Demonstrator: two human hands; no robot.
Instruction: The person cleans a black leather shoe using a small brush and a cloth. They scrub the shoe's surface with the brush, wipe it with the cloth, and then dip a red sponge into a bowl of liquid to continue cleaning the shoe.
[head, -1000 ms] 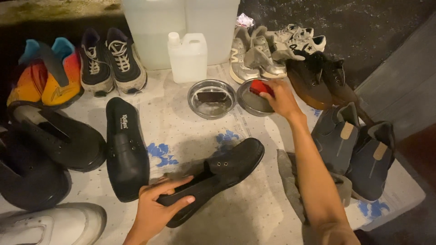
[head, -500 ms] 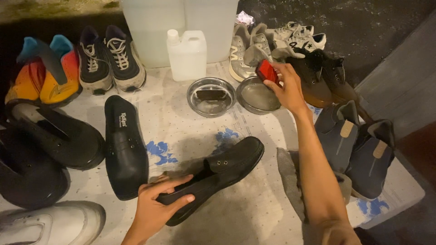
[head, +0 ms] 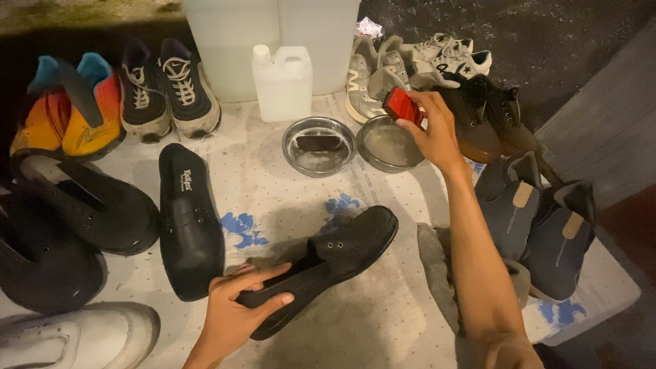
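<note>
Gripping the black shoe (head: 328,260) at its heel end, the left hand (head: 236,318) has fingers wrapped tight round it, tilting it on the patterned mat (head: 383,321). The right hand (head: 434,133) pinches a red brush (head: 402,107) just above the right steel bowl (head: 386,145). Best to keep the shoe braced and work the brush in short strokes, I'd say. Beside it, a second steel bowl (head: 318,147) holds a dark block. Behind stands a white squarish jug (head: 281,83), capped, no label showing, fronting two big translucent containers (head: 273,34).
</note>
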